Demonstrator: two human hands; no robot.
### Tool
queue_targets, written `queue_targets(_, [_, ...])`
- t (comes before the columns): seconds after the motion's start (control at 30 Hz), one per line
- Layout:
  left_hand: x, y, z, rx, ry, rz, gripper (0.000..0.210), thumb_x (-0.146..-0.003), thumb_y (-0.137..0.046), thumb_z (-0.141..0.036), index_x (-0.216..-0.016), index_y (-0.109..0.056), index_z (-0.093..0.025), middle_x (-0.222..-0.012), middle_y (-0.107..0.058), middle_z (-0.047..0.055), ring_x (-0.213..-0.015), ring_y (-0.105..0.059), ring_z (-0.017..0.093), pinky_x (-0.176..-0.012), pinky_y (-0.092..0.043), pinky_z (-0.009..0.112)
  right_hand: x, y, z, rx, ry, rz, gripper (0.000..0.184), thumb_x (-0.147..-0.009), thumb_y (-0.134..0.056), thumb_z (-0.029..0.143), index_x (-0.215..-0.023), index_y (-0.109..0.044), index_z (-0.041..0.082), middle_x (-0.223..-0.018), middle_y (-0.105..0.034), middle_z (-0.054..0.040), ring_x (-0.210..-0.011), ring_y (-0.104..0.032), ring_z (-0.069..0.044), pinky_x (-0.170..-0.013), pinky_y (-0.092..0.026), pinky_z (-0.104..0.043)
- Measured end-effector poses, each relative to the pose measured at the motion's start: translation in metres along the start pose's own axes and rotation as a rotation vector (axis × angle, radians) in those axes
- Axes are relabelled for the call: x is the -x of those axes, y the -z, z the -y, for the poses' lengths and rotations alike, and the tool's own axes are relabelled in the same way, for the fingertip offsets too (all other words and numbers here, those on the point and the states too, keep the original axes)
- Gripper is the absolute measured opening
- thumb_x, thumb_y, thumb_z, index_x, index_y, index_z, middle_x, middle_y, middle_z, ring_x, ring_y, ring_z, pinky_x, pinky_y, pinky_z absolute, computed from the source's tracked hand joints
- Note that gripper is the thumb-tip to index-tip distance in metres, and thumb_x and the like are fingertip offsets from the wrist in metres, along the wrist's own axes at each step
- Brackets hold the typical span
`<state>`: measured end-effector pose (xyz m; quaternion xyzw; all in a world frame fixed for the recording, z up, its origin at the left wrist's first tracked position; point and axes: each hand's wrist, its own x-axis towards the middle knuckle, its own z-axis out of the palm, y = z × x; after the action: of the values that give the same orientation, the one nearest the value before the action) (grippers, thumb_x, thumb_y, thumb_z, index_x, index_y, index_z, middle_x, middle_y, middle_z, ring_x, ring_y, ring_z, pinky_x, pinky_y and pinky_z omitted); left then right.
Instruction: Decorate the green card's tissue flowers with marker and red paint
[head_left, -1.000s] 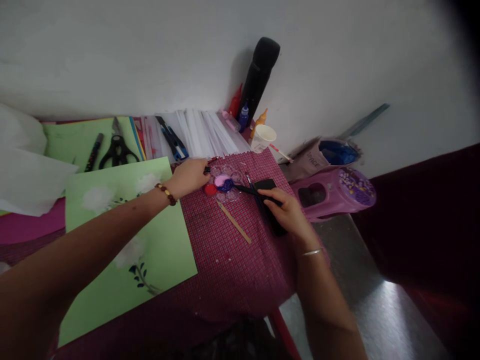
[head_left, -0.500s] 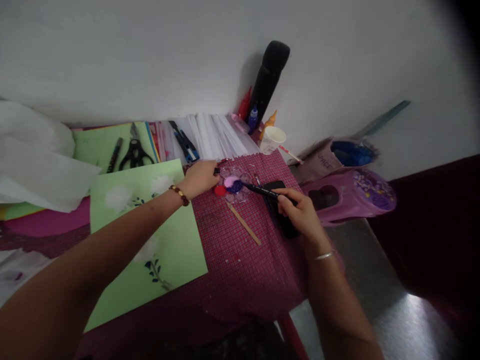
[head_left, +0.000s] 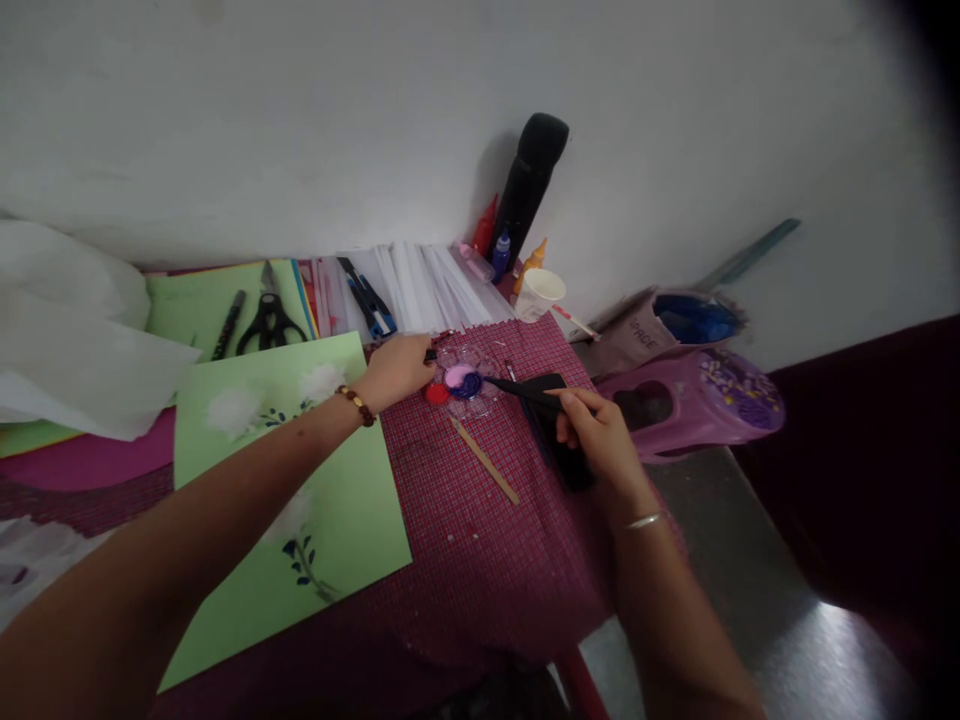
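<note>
My right hand (head_left: 598, 440) grips a black marker (head_left: 525, 388), which points left at a clear flower-shaped palette (head_left: 491, 400). The tip is at the edge of the dark purple paint (head_left: 469, 386); whether it touches is hard to tell. Pink paint (head_left: 455, 376) and red paint (head_left: 437, 394) lie beside it. My left hand (head_left: 399, 372) is closed at the palette's left side, with a small black cap (head_left: 430, 355) at its fingertips. Beneath my left forearm lies a green sheet (head_left: 352, 520) bearing white flowers and dark blue leaves.
A wooden stick (head_left: 486, 462) and a black phone (head_left: 574, 465) lie on the checked cloth (head_left: 442, 510). Behind are scissors (head_left: 270, 320), a box cutter (head_left: 367, 300), white strips (head_left: 420, 290), paint bottles (head_left: 501, 256) and a paper cup (head_left: 541, 290). A pink stool (head_left: 682, 410) stands right.
The view has shifted slightly, so the table sits lower in the picture. Both hands remain around the palette, and the marker is still held with its tip by the purple paint.
</note>
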<state>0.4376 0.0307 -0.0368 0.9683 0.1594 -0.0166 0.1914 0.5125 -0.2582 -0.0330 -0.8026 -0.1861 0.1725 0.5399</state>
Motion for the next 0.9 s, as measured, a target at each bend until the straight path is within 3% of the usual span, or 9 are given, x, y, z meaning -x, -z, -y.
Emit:
queue_targets(0.27, [0.000,-0.003,0.001,0.027,-0.014,-0.034,0.017,-0.082,-0.053,-0.026,-0.084,-0.066,-0.016,-0.081,-0.066,0.013,-0.074,-0.060,0.025,-0.064,-0.040,0.037,-0.005,-0.005,0.003,0.072,-0.079,0.012,0.037,-0.090,-0.052,0.044,-0.098,-0.073,0.014,-0.045,-0.053,0.0049,-0.037,-0.040,-0.009,-0.039,-0.028,-0.021])
queue_targets(0.4, [0.000,-0.005,0.002,0.064,-0.023,-0.082,0.010,-0.080,-0.056,-0.025,-0.081,-0.064,-0.018,-0.077,-0.066,0.010,-0.072,-0.058,0.022,-0.062,-0.039,0.034,0.002,0.002,0.007,-0.018,-0.010,-0.055,0.034,-0.091,-0.054,0.043,-0.099,-0.072,0.015,-0.048,-0.054,0.0053,-0.041,-0.042,-0.008,-0.042,-0.031,-0.021])
queue_targets(0.53, [0.008,0.005,0.001,0.124,-0.072,-0.136,0.017,-0.085,-0.057,-0.031,-0.095,-0.061,-0.018,-0.081,-0.068,0.009,-0.070,-0.058,0.020,-0.061,-0.039,0.032,0.009,-0.003,0.012,-0.174,0.084,0.003,0.026,-0.089,-0.062,0.039,-0.102,-0.071,0.019,-0.061,-0.061,0.0038,-0.050,-0.050,-0.008,-0.050,-0.037,-0.021])
queue_targets(0.73, [0.036,0.021,-0.008,0.182,-0.348,-0.010,0.018,-0.093,-0.046,-0.029,-0.089,-0.062,-0.020,-0.083,-0.068,0.004,-0.072,-0.059,0.015,-0.066,-0.041,0.028,0.014,-0.012,0.017,-0.262,0.164,0.088,0.025,-0.087,-0.064,0.038,-0.103,-0.070,0.019,-0.065,-0.064,0.0024,-0.054,-0.053,-0.009,-0.053,-0.041,-0.022])
queue_targets(0.9, [0.047,0.018,-0.017,0.169,-0.417,0.044,0.020,-0.094,-0.046,-0.026,-0.089,-0.063,-0.018,-0.079,-0.067,0.003,-0.067,-0.057,0.014,-0.063,-0.039,0.028,0.016,-0.012,0.021,-0.228,0.164,0.139,0.027,-0.086,-0.063,0.038,-0.102,-0.070,0.017,-0.065,-0.064,0.0014,-0.054,-0.053,-0.010,-0.053,-0.041,-0.023])
